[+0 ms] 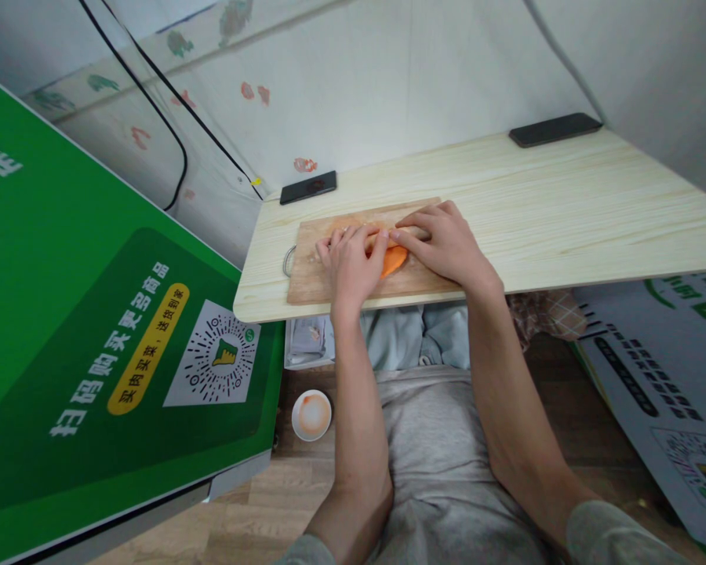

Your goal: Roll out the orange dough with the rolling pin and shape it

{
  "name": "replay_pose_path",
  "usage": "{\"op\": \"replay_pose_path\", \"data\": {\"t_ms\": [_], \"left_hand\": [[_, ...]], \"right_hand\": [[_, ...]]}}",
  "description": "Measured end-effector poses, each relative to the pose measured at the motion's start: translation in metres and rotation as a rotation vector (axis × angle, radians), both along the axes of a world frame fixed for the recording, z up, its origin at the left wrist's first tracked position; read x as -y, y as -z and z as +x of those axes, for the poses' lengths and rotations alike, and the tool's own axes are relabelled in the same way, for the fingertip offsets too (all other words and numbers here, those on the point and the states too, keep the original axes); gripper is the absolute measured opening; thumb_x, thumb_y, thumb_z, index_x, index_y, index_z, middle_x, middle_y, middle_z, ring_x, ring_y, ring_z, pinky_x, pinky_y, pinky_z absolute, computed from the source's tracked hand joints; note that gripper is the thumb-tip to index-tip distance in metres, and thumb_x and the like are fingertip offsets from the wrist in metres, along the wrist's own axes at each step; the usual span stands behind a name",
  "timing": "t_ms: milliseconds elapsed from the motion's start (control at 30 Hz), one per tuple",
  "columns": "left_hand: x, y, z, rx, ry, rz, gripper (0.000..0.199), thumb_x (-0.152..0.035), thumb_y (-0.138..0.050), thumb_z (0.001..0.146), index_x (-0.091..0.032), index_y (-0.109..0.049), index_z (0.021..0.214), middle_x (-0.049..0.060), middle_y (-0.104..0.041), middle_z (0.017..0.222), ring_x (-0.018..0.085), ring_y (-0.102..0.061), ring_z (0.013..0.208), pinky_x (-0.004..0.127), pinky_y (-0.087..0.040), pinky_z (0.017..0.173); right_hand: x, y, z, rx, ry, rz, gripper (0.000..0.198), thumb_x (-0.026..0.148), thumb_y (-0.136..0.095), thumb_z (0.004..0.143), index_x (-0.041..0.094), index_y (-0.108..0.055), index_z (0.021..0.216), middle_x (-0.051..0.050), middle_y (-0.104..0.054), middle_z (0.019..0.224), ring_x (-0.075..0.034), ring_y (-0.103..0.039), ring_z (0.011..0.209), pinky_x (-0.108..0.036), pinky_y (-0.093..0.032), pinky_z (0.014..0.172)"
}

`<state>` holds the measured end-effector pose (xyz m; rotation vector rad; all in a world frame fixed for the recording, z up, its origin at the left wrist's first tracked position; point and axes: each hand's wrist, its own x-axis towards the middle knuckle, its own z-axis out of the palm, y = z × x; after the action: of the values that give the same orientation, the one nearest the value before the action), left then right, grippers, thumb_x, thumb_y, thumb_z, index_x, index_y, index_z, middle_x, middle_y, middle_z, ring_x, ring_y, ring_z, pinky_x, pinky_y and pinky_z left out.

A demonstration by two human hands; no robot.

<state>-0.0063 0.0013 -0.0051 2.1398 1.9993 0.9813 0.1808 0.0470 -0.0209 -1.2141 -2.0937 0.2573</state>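
Observation:
A wooden cutting board (pixel 309 278) with a metal handle lies near the table's front edge. On it is a flat piece of orange dough (pixel 394 261), partly covered by my fingers. A pale wooden rolling pin (pixel 416 232) lies across the dough's far side, mostly hidden under both hands. My left hand (pixel 353 263) presses on the pin's left part, fingers bent over it. At the other end, my right hand (pixel 441 243) grips the pin with its thumb on the near side. The thumbs come close together above the dough.
One black phone (pixel 309 187) lies behind the board, another dark phone (pixel 556 129) at the table's (pixel 570 212) far right. A large green sign (pixel 94 314) stands on the left. Below, a white bowl (pixel 311 415) sits near a white box (pixel 306 341). Black cables (pixel 176 102) hang by the wall.

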Motion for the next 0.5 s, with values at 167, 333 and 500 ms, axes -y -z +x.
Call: {"op": "replay_pose_path", "data": {"t_ms": [167, 333, 500], "left_hand": [[0.0001, -0.0011, 0.0, -0.006, -0.003, -0.021, 0.029, -0.048, -0.056, 0.114, -0.031, -0.079, 0.115, 0.002, -0.083, 0.132, 0.03, -0.065, 0.13, 0.052, -0.035, 0.121], [-0.0001, -0.0019, 0.0001, -0.023, -0.011, -0.041, 0.029, -0.048, -0.054, 0.114, -0.032, -0.079, 0.116, 0.002, -0.082, 0.134, 0.03, -0.064, 0.131, 0.051, -0.036, 0.12], [-0.0007, -0.001, -0.0005, -0.017, -0.002, -0.033, 0.031, -0.05, -0.053, 0.114, -0.032, -0.079, 0.114, 0.002, -0.082, 0.133, 0.031, -0.065, 0.129, 0.052, -0.036, 0.12]], "right_hand": [[0.0006, -0.0001, -0.0006, -0.005, 0.004, -0.002, 0.047, 0.062, -0.054, 0.109, 0.03, -0.086, 0.118, -0.013, -0.081, 0.123, -0.041, -0.057, 0.124, -0.061, -0.046, 0.108], [0.0014, -0.0017, -0.0008, -0.001, 0.003, -0.009, 0.045, 0.061, -0.053, 0.109, 0.031, -0.086, 0.12, -0.013, -0.081, 0.122, -0.042, -0.057, 0.125, -0.062, -0.046, 0.108], [0.003, -0.0041, -0.0011, 0.01, 0.006, -0.018, 0.047, 0.064, -0.052, 0.109, 0.033, -0.086, 0.121, -0.012, -0.081, 0.123, -0.042, -0.057, 0.126, -0.062, -0.047, 0.108]]}}
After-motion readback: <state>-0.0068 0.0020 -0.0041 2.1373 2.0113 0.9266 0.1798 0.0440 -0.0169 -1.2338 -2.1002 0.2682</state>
